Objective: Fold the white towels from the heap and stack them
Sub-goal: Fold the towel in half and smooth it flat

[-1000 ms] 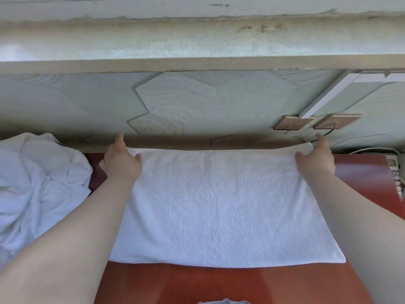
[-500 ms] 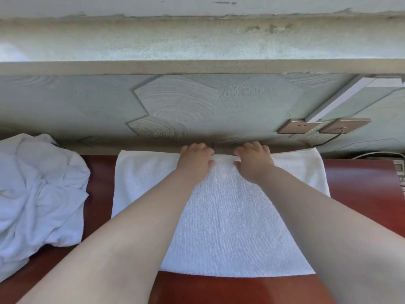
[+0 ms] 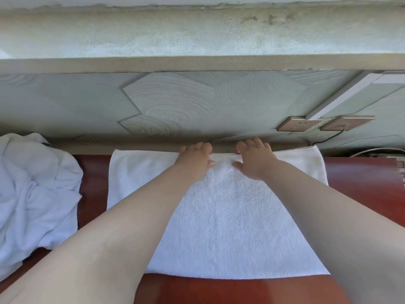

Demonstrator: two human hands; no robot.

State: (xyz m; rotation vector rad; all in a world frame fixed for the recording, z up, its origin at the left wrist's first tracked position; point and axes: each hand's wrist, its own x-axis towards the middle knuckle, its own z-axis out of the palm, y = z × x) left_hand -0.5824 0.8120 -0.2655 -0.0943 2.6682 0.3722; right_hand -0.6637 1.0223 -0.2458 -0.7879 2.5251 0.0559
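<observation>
A white towel point(image 3: 219, 227) lies spread flat on the red-brown table point(image 3: 361, 183), its far edge against the wall. My left hand point(image 3: 195, 161) and my right hand point(image 3: 255, 161) rest side by side on the middle of that far edge. Their fingers reach over the edge and the thumbs point toward each other, with a small ridge of cloth between them. The heap of white towels point(image 3: 32, 198) sits crumpled on the table's left end, apart from the spread towel.
A grey-green patterned wall point(image 3: 175, 102) rises directly behind the table. Two wall sockets point(image 3: 324, 125) with a dark cable sit at the right. Bare table shows between the heap and the towel, and along the near edge.
Both hands slid from the towel's far corners inward along the far edge and now lie close together at its middle. The towel stays flat.
</observation>
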